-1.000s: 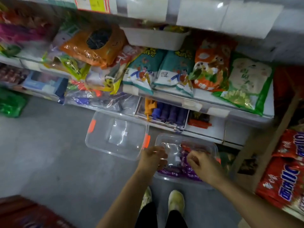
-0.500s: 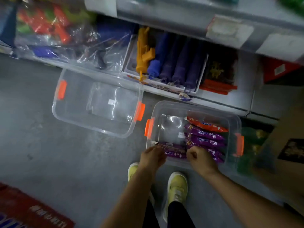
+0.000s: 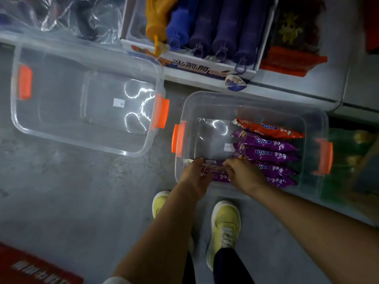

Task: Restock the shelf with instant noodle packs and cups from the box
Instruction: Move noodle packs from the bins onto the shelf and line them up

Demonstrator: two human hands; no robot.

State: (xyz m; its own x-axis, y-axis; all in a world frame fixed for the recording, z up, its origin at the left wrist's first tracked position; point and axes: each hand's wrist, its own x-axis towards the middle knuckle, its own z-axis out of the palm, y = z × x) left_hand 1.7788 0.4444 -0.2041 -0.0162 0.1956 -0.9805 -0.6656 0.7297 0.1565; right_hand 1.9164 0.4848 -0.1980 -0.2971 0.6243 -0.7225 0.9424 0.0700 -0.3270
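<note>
1. Both hands reach into the near-left corner of the box. Left hand and right hand sit at opposite ends of one purple pack, fingers curled onto it, so it's gripped from both sides.
2. Key relation: that pack lies w/ long axis left-right, between the two hands, tight vs the near wall. Hands about equally near; judging by this, lift goes straight up & toward the person.
3. Box contents: a row of purple packs on the right half, edge-on, long axis left-right, touching each other; one orange pack at the far end of the row. Left half of the floor bare. No cups visible.
4. Second tub to the left, just beside the box: nothing in it.
5. Far: shelf bottom tier, holds a carton of blue/purple tubes; not noodles.
</note>
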